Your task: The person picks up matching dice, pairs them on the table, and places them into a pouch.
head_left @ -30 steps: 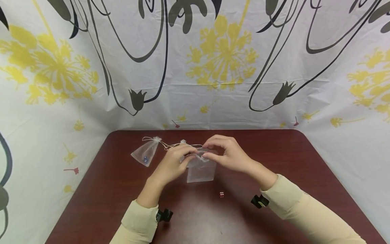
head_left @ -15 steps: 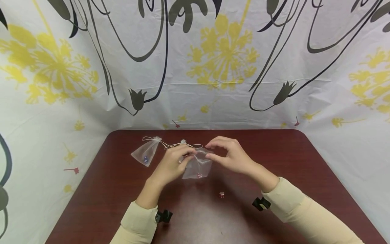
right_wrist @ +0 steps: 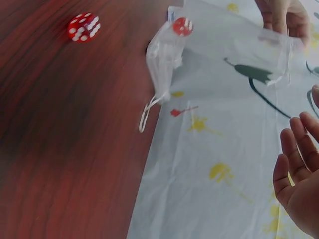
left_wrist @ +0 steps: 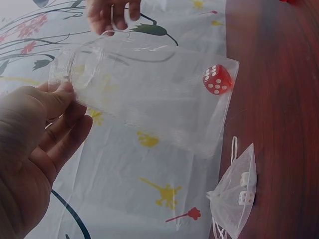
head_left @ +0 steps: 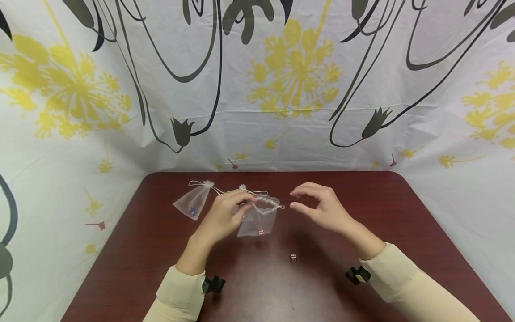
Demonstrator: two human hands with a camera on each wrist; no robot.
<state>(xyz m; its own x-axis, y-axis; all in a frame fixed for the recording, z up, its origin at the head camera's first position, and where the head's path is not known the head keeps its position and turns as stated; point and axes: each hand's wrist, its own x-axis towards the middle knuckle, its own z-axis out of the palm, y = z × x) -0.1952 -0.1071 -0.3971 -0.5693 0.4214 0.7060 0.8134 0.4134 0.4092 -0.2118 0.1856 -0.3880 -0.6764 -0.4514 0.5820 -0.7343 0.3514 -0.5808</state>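
Observation:
My left hand (head_left: 225, 213) pinches the top edge of a sheer white organza drawstring bag (head_left: 264, 219) between thumb and fingers. The bag hangs with its mouth parted, and a red die (left_wrist: 217, 79) with white pips lies in a bottom corner. To the right of the bag, my right hand (head_left: 322, 206) is held apart from it, fingers loosely bent and holding nothing. A second red die (head_left: 293, 258) rests on the table, nearer to me than the bag. In the right wrist view that loose die (right_wrist: 83, 27) shows at the upper left.
At the back left of the dark red wooden table (head_left: 153, 250) lies a tied organza bag (head_left: 194, 200) with blue dice inside. Another tied bag (left_wrist: 234, 191), holding white dice, sits behind my left hand. A patterned cloth (head_left: 257, 138) hangs behind the table.
The red die dropped from near the bag's mouth to its bottom. My right hand has let go and moved right; my left hand has shifted slightly left with the bag.

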